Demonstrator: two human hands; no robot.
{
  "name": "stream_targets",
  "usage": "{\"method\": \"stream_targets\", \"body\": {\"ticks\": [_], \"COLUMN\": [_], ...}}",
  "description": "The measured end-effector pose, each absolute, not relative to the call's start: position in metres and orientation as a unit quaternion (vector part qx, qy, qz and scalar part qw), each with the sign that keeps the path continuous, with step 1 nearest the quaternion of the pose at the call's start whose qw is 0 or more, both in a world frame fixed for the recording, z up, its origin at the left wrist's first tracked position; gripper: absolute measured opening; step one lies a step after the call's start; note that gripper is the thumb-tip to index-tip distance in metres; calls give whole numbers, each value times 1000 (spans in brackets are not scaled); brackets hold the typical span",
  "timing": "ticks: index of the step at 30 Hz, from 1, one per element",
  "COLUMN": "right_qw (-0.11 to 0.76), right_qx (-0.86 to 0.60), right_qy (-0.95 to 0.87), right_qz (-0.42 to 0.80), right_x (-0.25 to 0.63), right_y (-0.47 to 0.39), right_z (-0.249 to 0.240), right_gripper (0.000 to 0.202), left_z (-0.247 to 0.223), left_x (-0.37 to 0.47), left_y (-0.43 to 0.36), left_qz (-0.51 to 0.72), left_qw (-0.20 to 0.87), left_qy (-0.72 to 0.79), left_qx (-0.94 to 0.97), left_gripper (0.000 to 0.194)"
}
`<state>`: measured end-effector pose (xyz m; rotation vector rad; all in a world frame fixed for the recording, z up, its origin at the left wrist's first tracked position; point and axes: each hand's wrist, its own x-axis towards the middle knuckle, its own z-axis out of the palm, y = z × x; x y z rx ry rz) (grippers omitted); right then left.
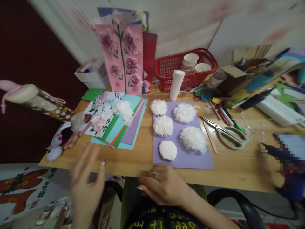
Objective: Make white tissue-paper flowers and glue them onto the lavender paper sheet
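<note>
My left hand (87, 178) is raised at the table's front edge, blurred, with its fingers spread and nothing in them. My right hand (162, 184) rests at the front edge, its fingers curled together; whether anything is inside is hidden. Just beyond it lies a purple sheet (175, 163). On and beside this sheet are several fluffy white paper flowers (185, 113). A flat white paper piece (168, 150) sits at the sheet's lower left. To the right are scissors (226, 133) and a thin wooden stick (210, 137).
Coloured papers (131, 136) lie left of the purple sheet. Behind stand a red basket (166, 68) with cups, a white roll (177, 85) and a pink flower picture (121, 60). Markers (232, 119) lie right. Another person's dark sleeve (294, 184) shows at the far right.
</note>
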<state>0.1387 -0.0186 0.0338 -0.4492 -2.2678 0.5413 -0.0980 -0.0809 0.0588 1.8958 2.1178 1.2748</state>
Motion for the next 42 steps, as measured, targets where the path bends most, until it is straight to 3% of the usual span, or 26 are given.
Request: {"method": "stream_targets", "body": {"ticks": [5, 8, 11, 16, 22, 26, 29, 36, 42], "right_qw": [478, 483, 475, 459, 441, 433, 414, 242, 226], "right_qx": [-452, -554, -598, -599, -586, -578, -545, -523, -530], "right_qy": [-724, -641, -601, -598, -618, -631, -667, -805, -810], "right_qz": [209, 221, 238, 271, 284, 283, 295, 142, 111], "right_x": [197, 214, 224, 232, 234, 234, 230, 202, 187], "right_y": [-29, -30, -28, -25, -25, -25, -19, 8, 14], "right_z": [24, 18, 13, 8, 4, 6, 12, 15, 6], "right_gripper": [42, 43, 43, 41, 43, 45, 27, 14, 20], "left_z": [52, 45, 39, 35, 33, 42, 51, 42, 37], "left_x": [20, 60, 63, 36, 37, 33, 22, 13, 17], "left_y": [2, 32, 36, 19, 19, 20, 17, 18, 23], "left_qz": [207, 138, 129, 218, 229, 233, 229, 191, 174], "left_qw": [61, 32, 75, 149, 169, 169, 161, 162, 160], "left_qy": [417, 400, 427, 497, 483, 491, 514, 527, 515], "left_qx": [883, 906, 892, 827, 828, 822, 811, 812, 824], "left_gripper": [47, 62, 72, 46, 14, 16, 15, 13, 13]}}
